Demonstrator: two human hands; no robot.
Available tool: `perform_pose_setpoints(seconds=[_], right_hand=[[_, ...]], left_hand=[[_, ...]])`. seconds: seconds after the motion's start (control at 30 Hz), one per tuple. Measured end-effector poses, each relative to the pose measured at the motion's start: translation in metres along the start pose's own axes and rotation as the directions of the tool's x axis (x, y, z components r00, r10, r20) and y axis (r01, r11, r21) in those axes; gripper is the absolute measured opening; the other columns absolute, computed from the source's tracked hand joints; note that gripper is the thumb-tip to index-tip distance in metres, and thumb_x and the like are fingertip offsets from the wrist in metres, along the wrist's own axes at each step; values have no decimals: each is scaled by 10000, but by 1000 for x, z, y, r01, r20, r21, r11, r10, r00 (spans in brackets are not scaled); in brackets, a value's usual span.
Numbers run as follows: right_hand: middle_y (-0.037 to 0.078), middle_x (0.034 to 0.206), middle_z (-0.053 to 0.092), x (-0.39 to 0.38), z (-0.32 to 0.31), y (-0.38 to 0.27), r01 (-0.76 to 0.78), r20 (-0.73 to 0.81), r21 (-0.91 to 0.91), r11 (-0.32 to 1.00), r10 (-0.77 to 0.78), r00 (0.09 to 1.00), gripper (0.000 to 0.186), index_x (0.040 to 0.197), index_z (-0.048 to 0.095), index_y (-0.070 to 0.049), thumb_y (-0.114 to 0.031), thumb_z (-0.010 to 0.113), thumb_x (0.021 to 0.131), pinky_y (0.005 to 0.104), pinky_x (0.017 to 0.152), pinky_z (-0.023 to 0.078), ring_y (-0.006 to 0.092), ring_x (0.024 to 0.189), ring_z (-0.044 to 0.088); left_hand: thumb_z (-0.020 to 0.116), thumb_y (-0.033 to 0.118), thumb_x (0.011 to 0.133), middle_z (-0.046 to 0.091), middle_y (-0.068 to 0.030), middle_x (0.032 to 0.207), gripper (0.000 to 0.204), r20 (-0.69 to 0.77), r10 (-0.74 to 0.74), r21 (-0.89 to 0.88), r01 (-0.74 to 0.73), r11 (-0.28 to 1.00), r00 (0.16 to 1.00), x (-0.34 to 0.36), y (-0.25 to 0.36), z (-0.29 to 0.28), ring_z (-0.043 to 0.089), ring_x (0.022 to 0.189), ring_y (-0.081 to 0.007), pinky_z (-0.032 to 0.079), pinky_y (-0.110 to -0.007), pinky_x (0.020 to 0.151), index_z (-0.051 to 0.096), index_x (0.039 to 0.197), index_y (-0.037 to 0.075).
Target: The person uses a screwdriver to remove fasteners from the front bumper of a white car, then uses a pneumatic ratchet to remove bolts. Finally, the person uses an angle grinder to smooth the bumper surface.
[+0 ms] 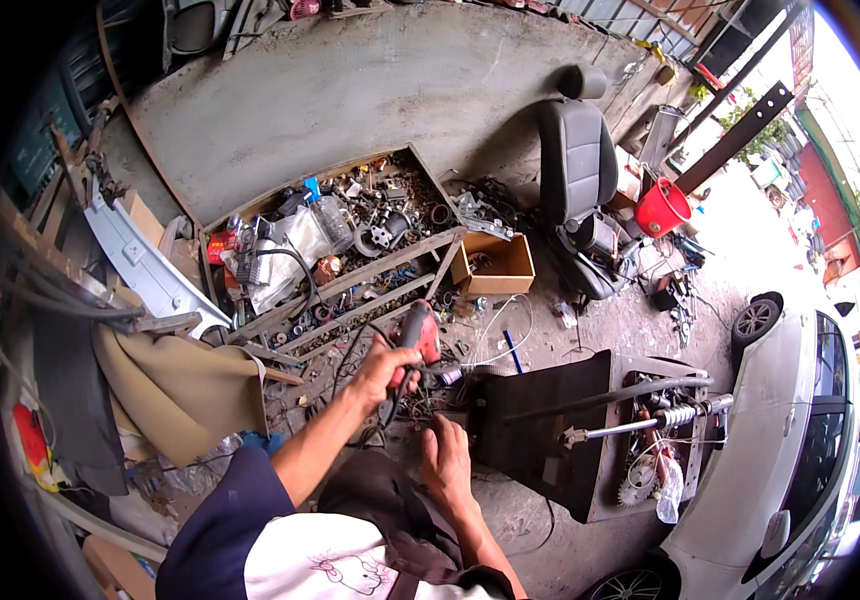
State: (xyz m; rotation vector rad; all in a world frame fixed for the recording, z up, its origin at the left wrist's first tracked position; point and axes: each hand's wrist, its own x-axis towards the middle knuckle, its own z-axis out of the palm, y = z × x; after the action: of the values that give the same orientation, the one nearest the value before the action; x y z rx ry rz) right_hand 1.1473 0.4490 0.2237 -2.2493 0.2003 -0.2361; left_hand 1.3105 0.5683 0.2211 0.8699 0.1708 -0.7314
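Left hand (382,366): grip clamped on one red power tool (418,334).
Right hand (447,455): grip pressed down, closure unclear.
Boxes: one open cardboard box (495,266).
Buckets: one red bucket (662,209).

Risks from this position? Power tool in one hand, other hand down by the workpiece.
1. The left hand grips a red power tool whose working end sits near the right hand; a slip might catch fingers.
2. Its black cord loops through loose wires on the floor and may snag.
3. The scrap-filled wooden crate crowds the work, making footing poor.
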Motion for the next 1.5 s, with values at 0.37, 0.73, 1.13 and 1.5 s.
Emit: perform_pose_setpoints(seconds=[0.37, 0.73, 1.13, 1.5], right_hand=[[215, 745, 624, -225, -3, 197, -894, 24, 37, 447, 893, 448, 288, 819, 593, 42, -228, 493, 833, 396, 624, 471, 333, 676, 615], [254, 940, 630, -400, 60, 190, -978, -19, -58, 201, 979, 203, 409, 1001, 655, -15, -368, 572, 811, 386, 806, 480, 334, 962, 621], [230, 991, 629, -419, 48, 100, -995, -24, 97, -2, 1000, -4, 414, 1008, 652, -32, -382, 522, 829, 398, 823, 466, 344, 977, 606], [246, 985, 624, -439, 16, 137, -978, -73, 202, -54, 995, -70, 399, 952, 661, -8, -342, 534, 775, 411, 842, 461, 356, 988, 599]], left_hand=[[640, 57, 695, 533, -91, 718, 458, 78, 473, 592, -422, 686, 878, 19, 215, 66, 494, 411, -118, 412, -239, 338, 347, 1047, 46], [553, 62, 700, 419, -316, 1173, 523, 298, 702, 934, -46, -354, 647, 215, 212, -11, 505, 967, -483, 441, -516, 811, 407, 1200, 18], [638, 206, 764, 441, -285, 1079, 775, 74, 521, 910, 156, -384, 850, 260, 99, -99, 561, 900, -487, 455, -520, 791, 190, 1395, 174], [599, 182, 789, 500, -229, 1101, 411, 295, 727, 901, 73, -428, 620, 114, 4, -137, 510, 1003, -379, 416, -455, 843, 505, 1141, -10]])
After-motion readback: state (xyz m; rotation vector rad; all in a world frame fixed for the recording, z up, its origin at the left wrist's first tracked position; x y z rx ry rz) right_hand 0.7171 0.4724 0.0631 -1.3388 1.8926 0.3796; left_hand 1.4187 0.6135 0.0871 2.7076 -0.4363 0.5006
